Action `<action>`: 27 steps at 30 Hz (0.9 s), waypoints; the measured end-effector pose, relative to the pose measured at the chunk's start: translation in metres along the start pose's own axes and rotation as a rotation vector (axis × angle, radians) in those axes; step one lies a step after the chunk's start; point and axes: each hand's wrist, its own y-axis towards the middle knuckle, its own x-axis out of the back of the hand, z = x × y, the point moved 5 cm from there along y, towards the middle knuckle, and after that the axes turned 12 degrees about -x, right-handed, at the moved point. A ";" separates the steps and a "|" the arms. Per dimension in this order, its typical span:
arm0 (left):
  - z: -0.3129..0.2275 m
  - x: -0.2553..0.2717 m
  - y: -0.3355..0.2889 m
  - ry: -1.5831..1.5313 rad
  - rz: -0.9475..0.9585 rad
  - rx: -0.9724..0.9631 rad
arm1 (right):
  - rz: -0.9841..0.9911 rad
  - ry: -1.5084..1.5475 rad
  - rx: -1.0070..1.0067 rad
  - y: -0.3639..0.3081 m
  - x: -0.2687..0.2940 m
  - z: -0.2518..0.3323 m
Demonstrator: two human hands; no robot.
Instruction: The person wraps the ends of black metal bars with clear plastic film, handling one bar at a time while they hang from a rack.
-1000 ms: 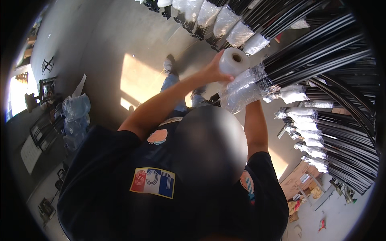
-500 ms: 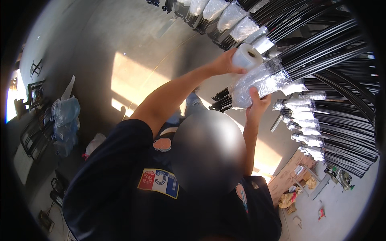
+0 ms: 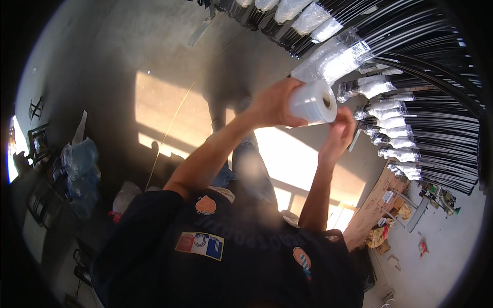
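My left hand [image 3: 272, 105] is wrapped round a thick roll of clear stretch film [image 3: 306, 104], whose hollow core faces right. Close against the lower right edge of the roll is my right hand [image 3: 339, 136], its fingers bent together in a pinch. A thin edge of film seems to run to those fingertips, though blur hides the detail. Just beyond the roll, a bundle of black metal rods [image 3: 398, 38] has its near end covered in shiny film wrap [image 3: 336, 57]. Neither hand touches that bundle.
Several more rod bundles with wrapped ends [image 3: 393, 126] are lined up at the right, others [image 3: 292, 10] at the top. Blue translucent plastic containers [image 3: 81, 159] stand at the left. A cardboard surface [image 3: 367, 210] and a metal stand [image 3: 417, 215] are at the lower right.
The roll has come off the wrapped bundle and moved nearer to me. My right hand has let go of the bundle's wrapped end and come to the roll's edge.
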 end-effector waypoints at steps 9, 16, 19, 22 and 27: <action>-0.034 -0.041 -0.016 -0.234 0.128 0.055 | 0.061 0.289 -0.165 -0.039 -0.023 0.015; -0.030 -0.062 -0.021 0.345 0.238 -0.174 | 0.190 0.360 -0.277 -0.033 0.007 -0.004; -0.003 -0.047 0.041 0.103 0.039 -0.044 | 0.123 0.490 -0.233 -0.029 0.012 -0.013; 0.018 -0.055 0.102 -0.146 -0.148 0.177 | 0.016 0.326 -0.175 -0.030 0.014 -0.026; 0.034 -0.060 0.132 -0.039 -0.006 0.227 | -0.101 0.150 -0.115 0.009 0.098 -0.039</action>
